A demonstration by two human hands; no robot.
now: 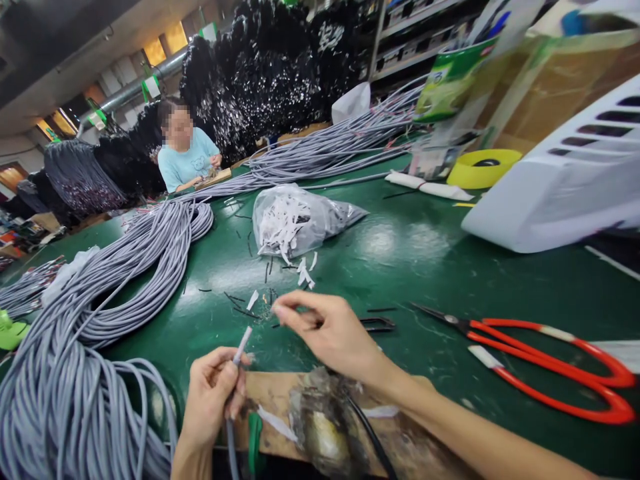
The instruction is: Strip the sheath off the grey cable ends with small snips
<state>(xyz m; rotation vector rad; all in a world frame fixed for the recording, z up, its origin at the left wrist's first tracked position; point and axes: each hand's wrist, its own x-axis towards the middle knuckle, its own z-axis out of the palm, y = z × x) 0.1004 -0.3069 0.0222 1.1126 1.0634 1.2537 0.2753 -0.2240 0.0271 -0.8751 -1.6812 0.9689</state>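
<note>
Our left hand [214, 393] pinches a grey cable [231, 443], tip [243, 343] above, rest cropped below; whether our curled right hand [333, 330] holds anything, we cannot tell.

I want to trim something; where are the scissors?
In the head view, the scissors lie at right on the green table, with the right hand to their left.

Left hand [215, 390] is holding a gray cable [231, 445], pale tip [243, 342] pointing up, by the surface's [420, 267] near edge. Right hand [325, 327] is hovering near the tip. Red-handled scissors [545, 343] are lying toward the near right corner; cable bundles [75, 347] are curving along the left edge.
</note>
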